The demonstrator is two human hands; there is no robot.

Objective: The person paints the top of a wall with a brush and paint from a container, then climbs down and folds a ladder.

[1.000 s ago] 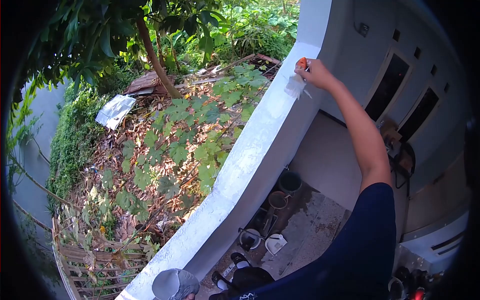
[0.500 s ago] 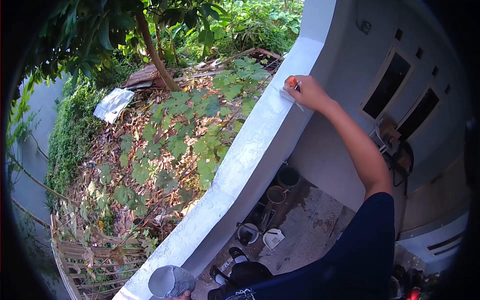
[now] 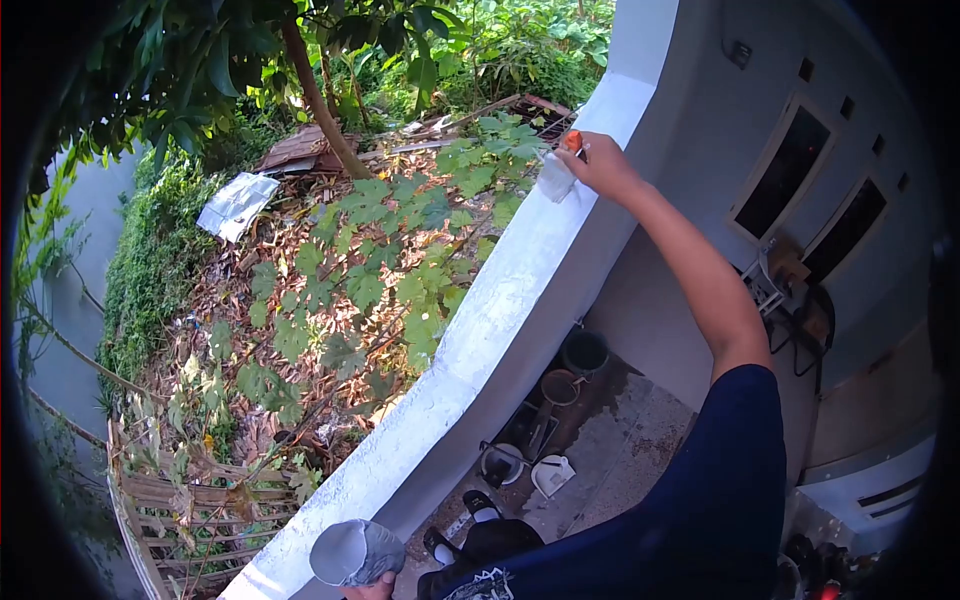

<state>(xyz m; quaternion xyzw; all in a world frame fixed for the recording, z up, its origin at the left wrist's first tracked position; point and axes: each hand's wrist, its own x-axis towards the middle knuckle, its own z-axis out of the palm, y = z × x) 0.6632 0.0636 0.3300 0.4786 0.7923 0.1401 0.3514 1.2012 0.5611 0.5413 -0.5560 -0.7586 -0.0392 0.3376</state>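
My right hand (image 3: 603,165) is closed round the orange handle of a paintbrush (image 3: 557,180). Its wide, whitish head lies against the top of the white wall (image 3: 500,300), on the far stretch. At the bottom of the view, my left hand (image 3: 374,588) grips a grey, paint-smeared container (image 3: 355,553) from below, and only part of that hand shows. The container is tilted toward me beside the wall's near end, with a pale, whitish inside.
Left of the wall lies a leaf-covered yard with green vines (image 3: 400,260) and a bamboo fence (image 3: 200,515). On the floor to the right stand a dark bucket (image 3: 584,352), a round pan (image 3: 562,387) and a white dustpan (image 3: 552,475).
My right hand has shifted slightly up and left, and the brush has turned so its broad face shows. The container in my left hand appears a little higher and further right.
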